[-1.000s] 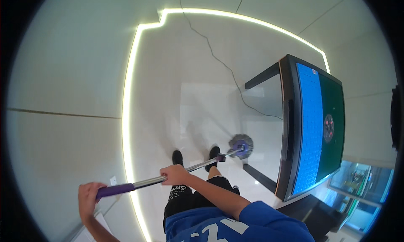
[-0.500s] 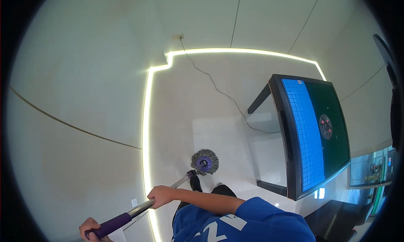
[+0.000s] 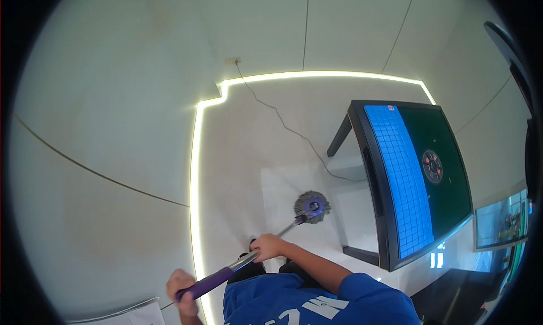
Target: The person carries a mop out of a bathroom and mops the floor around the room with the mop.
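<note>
I hold a spin mop by its long pole, which slants from lower left up to the mop head (image 3: 319, 213) of grey strands round a purple disc, lying on the pale floor. My left hand (image 3: 181, 288) is closed round the top end of the purple handle grip (image 3: 212, 282). Further down, my right hand (image 3: 268, 247) wraps the bare metal pole (image 3: 244, 261), its forearm crossing in front of my blue shirt (image 3: 288, 302). My feet, in dark footwear, are partly hidden behind the hands and pole.
A dark-framed table (image 3: 390, 234) with a green top, a blue gridded sheet and a round panel stands at right. From a wall socket (image 3: 233, 60) a thin cable (image 3: 288, 128) runs across the floor towards it. A bright light strip (image 3: 195, 172) edges the walls. Dark furniture (image 3: 452, 294) is lower right.
The mop head has slid right and slightly forward, closer to the table. Both hands have moved right with the pole, still gripping it.
</note>
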A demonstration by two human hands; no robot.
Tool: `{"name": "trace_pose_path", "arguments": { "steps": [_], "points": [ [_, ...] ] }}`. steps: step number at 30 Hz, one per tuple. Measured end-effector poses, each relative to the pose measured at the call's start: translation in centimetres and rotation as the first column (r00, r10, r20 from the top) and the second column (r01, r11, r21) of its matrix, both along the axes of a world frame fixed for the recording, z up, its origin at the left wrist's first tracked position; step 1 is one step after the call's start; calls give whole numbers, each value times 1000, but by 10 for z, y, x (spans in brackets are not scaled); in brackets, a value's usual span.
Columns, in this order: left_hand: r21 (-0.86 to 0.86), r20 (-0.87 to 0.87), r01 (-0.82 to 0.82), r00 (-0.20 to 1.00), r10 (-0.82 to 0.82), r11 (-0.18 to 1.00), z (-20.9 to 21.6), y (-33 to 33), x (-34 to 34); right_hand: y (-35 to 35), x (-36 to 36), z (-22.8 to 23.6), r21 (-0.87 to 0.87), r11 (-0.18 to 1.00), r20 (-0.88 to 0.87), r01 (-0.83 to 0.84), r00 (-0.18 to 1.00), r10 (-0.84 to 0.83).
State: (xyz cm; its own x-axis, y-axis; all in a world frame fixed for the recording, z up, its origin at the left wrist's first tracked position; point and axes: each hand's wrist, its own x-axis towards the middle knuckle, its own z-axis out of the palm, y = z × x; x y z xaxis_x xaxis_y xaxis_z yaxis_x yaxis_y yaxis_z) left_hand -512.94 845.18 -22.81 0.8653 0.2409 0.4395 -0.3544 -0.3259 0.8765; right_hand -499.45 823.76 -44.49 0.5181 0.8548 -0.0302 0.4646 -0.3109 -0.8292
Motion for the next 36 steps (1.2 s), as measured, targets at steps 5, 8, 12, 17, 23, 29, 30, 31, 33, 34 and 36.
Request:
{"name": "trace_pose_path", "arguments": {
  "steps": [5, 8, 12, 17, 23, 29, 30, 31, 33, 34, 36],
  "points": [
    [-450, -90, 93, 985, -149, 888, -64, -38, 40, -39, 18, -54, -3, 954, 48, 299, 953, -299],
    [-677, -72, 303, 879, -471, 671, -107, -29, 63, -52, 26, -83, -66, 860, 262, 506, 840, -474],
    [-578, -70, 465, 790, -609, 671, -111, -4, 99, -26, 33, -90, -4, 662, 305, 749, 632, -713],
    [-547, -8, 359, 901, -433, 757, -58, 75, 123, 76, 65, -75, 86, 734, 217, 673, 707, -673],
    [-433, 81, 239, 971, -227, 869, 28, 176, 117, 246, 94, -11, 255, 855, 63, 451, 875, -480],
    [-46, 98, 378, 923, -373, 924, 71, 216, 115, 351, 105, 9, 319, 912, -9, 259, 963, -270],
    [8, 89, 434, 897, -433, 901, 73, 219, 116, 364, 109, 9, 305, 929, 16, 211, 974, -227],
    [58, 88, 359, 928, -363, 931, 63, 224, 112, 380, 112, 5, 309, 929, 18, 204, 975, -220],
    [55, 90, 307, 946, -311, 950, 58, 235, 108, 404, 116, 0, 282, 954, 46, 104, 992, -121],
    [49, 87, 254, 962, -257, 966, 55, 241, 106, 412, 117, 0, 285, 952, 48, 110, 990, -129],
    [47, 46, 103, 993, -105, 994, 51, 256, 95, 423, 116, 2, 214, 977, 59, 25, 998, -38]
  ]
}}
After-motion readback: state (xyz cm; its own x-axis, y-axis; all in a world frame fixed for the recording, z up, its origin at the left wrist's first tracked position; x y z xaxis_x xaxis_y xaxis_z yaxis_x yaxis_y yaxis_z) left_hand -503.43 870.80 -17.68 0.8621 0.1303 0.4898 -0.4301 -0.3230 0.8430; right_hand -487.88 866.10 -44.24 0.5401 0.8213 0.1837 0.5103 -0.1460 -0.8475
